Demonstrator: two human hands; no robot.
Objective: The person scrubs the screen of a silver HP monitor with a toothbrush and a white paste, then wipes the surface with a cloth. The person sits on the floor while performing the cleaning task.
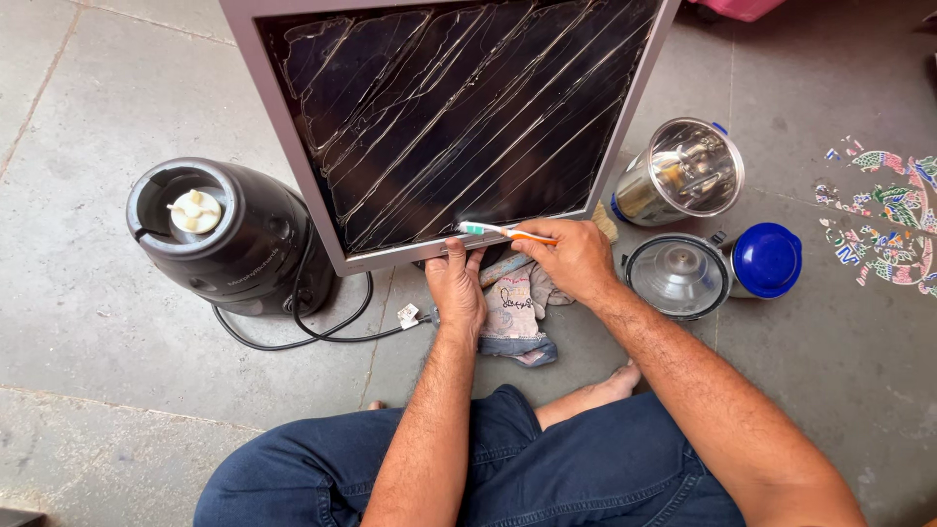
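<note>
A flat monitor (342,195) with a grey frame stands tilted on the floor, its dark screen streaked with white smears. My left hand (456,285) grips the bottom edge of the frame. My right hand (574,256) holds an orange and white toothbrush (503,231), its bristled head against the lower part of the screen. A crumpled cloth (514,317) lies under both hands.
A black mixer base (229,239) with a black cord (322,332) stands to the left. Right of the monitor lie a steel jar (678,176), a clear lid (677,276) and a blue-capped jar (766,260). Coloured floor drawing (883,220) at far right.
</note>
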